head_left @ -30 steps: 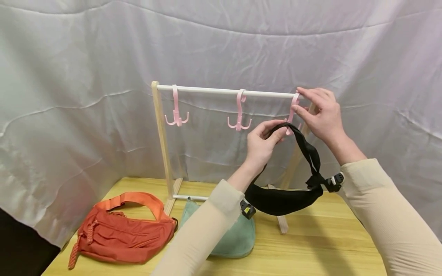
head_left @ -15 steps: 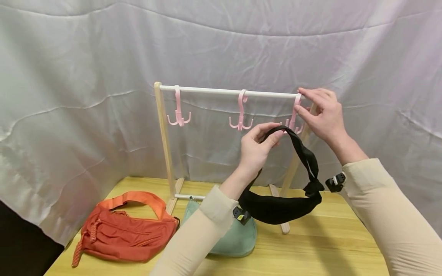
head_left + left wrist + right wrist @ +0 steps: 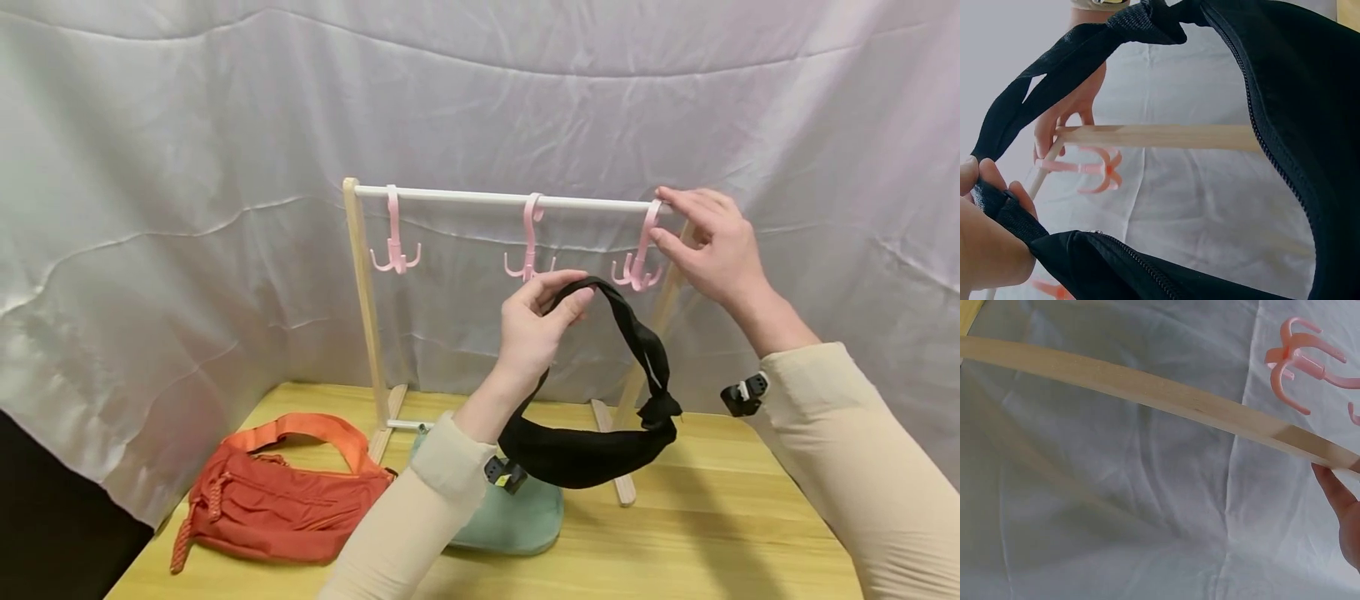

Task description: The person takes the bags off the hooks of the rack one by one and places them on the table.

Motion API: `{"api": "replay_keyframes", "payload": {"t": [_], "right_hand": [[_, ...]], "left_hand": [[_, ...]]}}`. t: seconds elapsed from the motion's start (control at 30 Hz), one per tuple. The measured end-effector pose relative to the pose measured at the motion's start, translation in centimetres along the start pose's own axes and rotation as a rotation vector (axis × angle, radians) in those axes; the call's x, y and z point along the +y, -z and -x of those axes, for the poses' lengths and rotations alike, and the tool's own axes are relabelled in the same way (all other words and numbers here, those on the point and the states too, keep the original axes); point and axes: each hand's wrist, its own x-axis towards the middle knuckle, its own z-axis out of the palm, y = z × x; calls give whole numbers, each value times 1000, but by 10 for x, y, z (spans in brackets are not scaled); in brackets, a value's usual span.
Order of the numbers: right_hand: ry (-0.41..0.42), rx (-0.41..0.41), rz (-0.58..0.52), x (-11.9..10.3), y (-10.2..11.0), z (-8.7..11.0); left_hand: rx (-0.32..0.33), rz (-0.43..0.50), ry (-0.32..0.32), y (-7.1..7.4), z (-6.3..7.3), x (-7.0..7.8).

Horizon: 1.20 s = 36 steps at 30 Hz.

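My left hand (image 3: 528,333) pinches the strap of a black waist bag (image 3: 585,454), which hangs below it in front of the rack. A knot ties the strap on its right side, and zippers show on the bag (image 3: 1285,112) in the left wrist view. At the right end of the white rail (image 3: 457,197), my right hand (image 3: 716,246) holds the upper part of a pink multi-prong hook (image 3: 639,267) between thumb and index finger. The black bag is apart from this hook. In the right wrist view, only part of the right hand (image 3: 1350,531) shows, beside the wooden post (image 3: 1147,387).
Two more pink hooks, a middle one (image 3: 529,237) and a left one (image 3: 394,242), hang on the rail. An orange-red waist bag (image 3: 285,512) lies at the table's left. A mint-green bag (image 3: 517,517) lies partly behind my left sleeve. Grey cloth (image 3: 480,100) surrounds the table.
My left hand has carried the black bag left and slightly down, away from the right hook, whose prongs now show. My right hand keeps its place at that hook. The view has shifted slightly.
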Motion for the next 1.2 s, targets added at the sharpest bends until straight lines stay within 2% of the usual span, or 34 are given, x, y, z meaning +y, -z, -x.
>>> {"api": "replay_keyframes", "payload": {"t": [0.2, 0.4, 0.63, 1.03, 1.2], "right_hand": [[-40, -12, -11, -3, 5, 0], [-79, 12, -10, -4, 11, 13], [-12, 96, -27, -4, 11, 42], [33, 122, -82, -14, -2, 89], [62, 121, -123, -26, -9, 104]], "left_hand": [[11, -21, -6, 10, 1, 2], [25, -15, 1, 19, 4, 3], [35, 0, 12, 27, 6, 5], [61, -6, 7, 42, 8, 9], [71, -19, 17, 47, 9, 7]]}}
